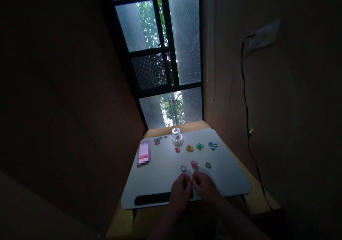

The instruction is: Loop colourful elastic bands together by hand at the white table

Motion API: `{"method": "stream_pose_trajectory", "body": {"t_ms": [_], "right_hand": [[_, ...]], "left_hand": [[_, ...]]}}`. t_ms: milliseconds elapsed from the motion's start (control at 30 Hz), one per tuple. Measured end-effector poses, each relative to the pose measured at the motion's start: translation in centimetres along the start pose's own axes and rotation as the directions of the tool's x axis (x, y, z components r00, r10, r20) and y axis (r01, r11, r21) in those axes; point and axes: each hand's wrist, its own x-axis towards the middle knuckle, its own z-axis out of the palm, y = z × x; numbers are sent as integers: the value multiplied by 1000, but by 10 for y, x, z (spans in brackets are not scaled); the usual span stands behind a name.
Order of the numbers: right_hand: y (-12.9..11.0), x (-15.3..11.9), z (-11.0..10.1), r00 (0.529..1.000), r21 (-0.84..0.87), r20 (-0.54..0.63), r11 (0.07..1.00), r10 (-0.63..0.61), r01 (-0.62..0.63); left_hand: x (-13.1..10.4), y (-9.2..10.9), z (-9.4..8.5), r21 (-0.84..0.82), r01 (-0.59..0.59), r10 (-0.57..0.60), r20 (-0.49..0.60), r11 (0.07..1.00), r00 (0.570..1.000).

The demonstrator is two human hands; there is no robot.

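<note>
My left hand (181, 190) and my right hand (204, 184) meet over the front of a white lap table (155, 177). Both are closed, fingertips pinched together. A tiny pale yellowish spot shows between them, too small to make out. Just beyond lie a purple ring-shaped band (183, 168), a pink bunch of bands (194, 164) and a dark band (208, 165), like small hair ties. Farther back run small piles of red bands (177, 149), yellow bands (189, 148), green bands (200, 146) and blue bands (213, 146).
A clear round container (177, 138) stands at the back, near a mixed pile of bands (157, 140). On the left lies a blurred pink-and-white rectangular item (143, 152). A black strip (152, 199) lines the front edge. A dark cord (246, 108) hangs at the right wall.
</note>
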Motion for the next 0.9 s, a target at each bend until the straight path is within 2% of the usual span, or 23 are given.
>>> {"method": "stream_pose_trajectory", "body": {"t_ms": [467,700,900], "right_hand": [[0,-1,0,1000,-10,-4,1000,0,0],[-5,-3,-2,1000,-76,10,997,-15,16],[-4,-4,-1,1000,-83,14,996,-25,27]], "left_hand": [[-3,-1,-1,75,-66,66,8,995,998],[-5,2,-2,47,-69,67,27,997,997],[-6,3,-3,116,-77,73,33,990,997]]}}
